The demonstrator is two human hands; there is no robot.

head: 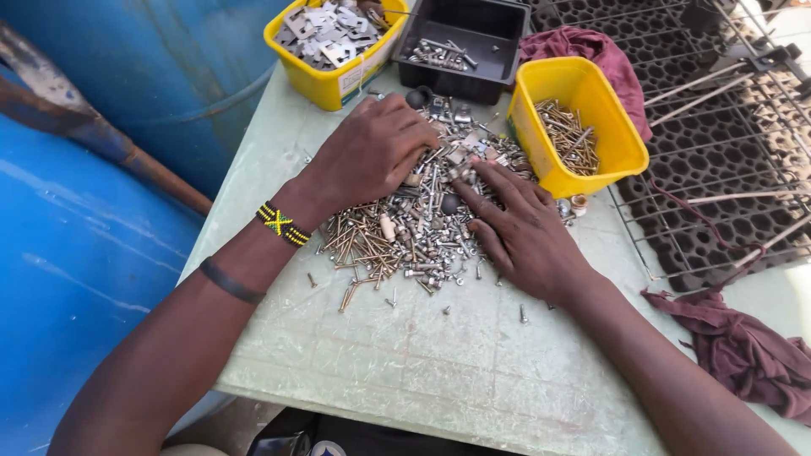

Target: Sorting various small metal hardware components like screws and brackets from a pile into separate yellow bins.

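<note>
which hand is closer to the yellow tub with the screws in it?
Right. The right hand lies flat on the pile of screws and bolts, fingertips just beside the yellow tub. The left hand rests on the pile's far left side, farther away.

2 yellow tubs (334, 84) (621, 148) and 1 black tray (498, 34) stand at the bench (439, 363) rear. Maroon rags (743, 350) lie right, wire rack (743, 169) beside; blue drum (76, 253) left.

Yellow tubs (583, 118), a black tray (473, 42), maroon rags (743, 350) (one behind), blue drums (76, 253), yellow-black beaded wristband (283, 225).
</note>
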